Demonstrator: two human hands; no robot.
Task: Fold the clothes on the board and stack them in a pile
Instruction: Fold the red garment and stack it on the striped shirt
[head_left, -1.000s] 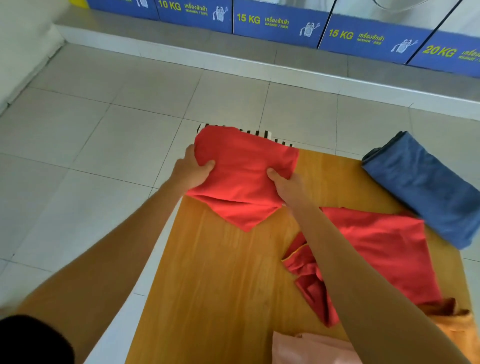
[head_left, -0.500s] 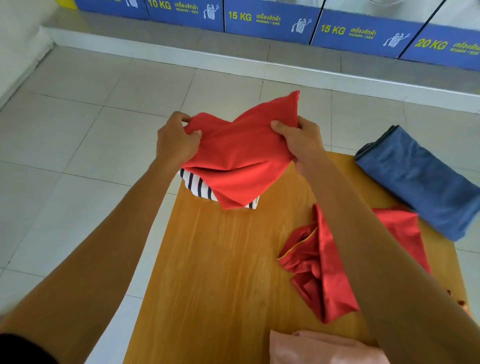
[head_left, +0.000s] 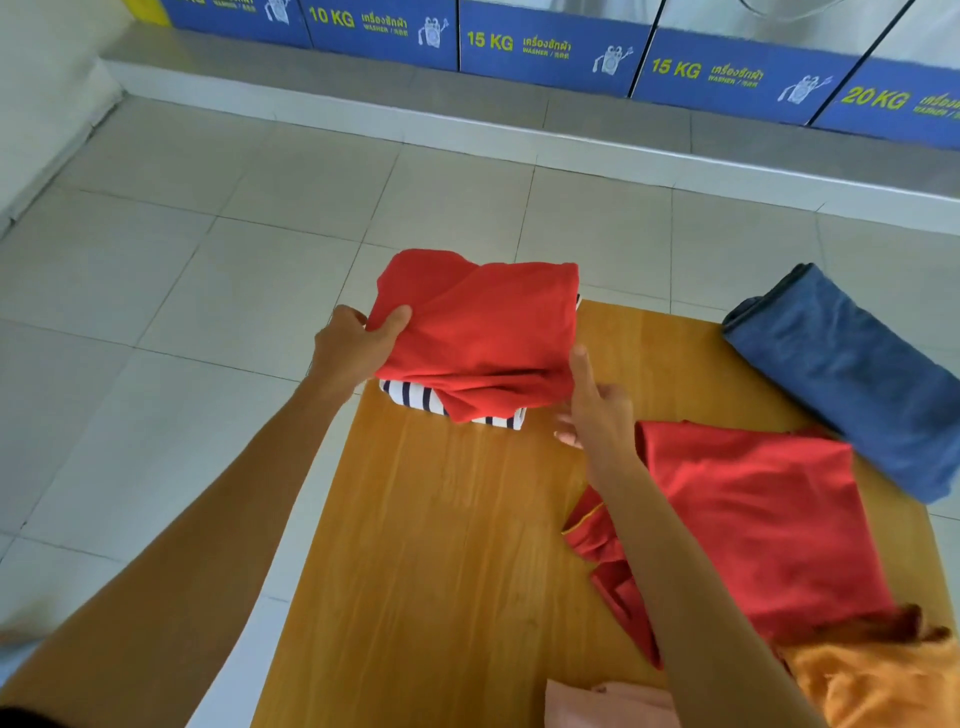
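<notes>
A folded red garment (head_left: 483, 332) lies on top of a folded navy-and-white striped garment (head_left: 410, 397) at the far left corner of the wooden board (head_left: 441, 545). My left hand (head_left: 353, 348) grips the red garment's left edge, thumb on top. My right hand (head_left: 597, 410) rests against its right side with fingers straight and holds nothing. A second, unfolded red garment (head_left: 748, 519) lies under my right forearm.
A folded blue garment (head_left: 852, 374) sits at the board's far right corner, partly over the edge. An orange garment (head_left: 878, 680) and a pink one (head_left: 602, 706) lie at the near edge. Blue washer panels (head_left: 545, 41) line the wall beyond the tiled floor (head_left: 182, 291).
The red garment, held up in both hands half a second ago, now lies folded on the striped one. My right hand has let go and moved down beside it.
</notes>
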